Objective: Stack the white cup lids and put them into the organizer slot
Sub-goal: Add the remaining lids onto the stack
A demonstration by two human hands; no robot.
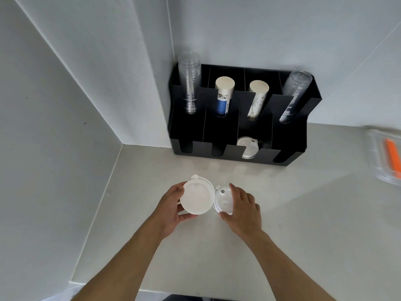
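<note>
My left hand point(171, 210) grips a small stack of white cup lids point(196, 197), held a little above the counter with the flat undersides tilted toward me. Just to its right, my right hand point(242, 210) holds another white lid point(223, 199) by its edge, sip hole showing; the two sets of lids almost touch. Behind them, a black organizer point(236, 153) stands in the corner. More white lids point(247, 147) sit in its third front slot from the left; the other front slots look dark.
The organizer's back row holds two stacks of clear cups point(189, 83) and two stacks of paper cups point(224, 94). A clear plastic container with an orange item point(388, 157) lies at the right edge of the counter. Walls close in on the left and behind.
</note>
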